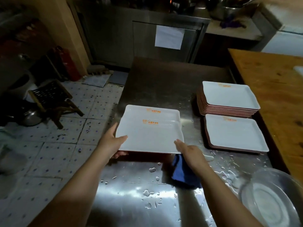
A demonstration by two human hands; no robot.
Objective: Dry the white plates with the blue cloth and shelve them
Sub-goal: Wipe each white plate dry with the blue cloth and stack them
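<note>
Here my left hand (113, 143) grips the near left corner of two white plates (150, 136), thumb on top, fingers curled beneath. My right hand (188, 151) holds the near right corner, thumb on the rim, with the blue cloth (183, 171) hanging under its palm. The plates hover above the wet steel counter (139, 194). Beyond my right hand sit a tall plate stack (229, 97) and a low stack (236, 133); a metal basin (270, 197) lies nearer, right of my forearm.

Two bare forearms, left hand (113, 145), right hand (190, 151), no sleeves
</note>
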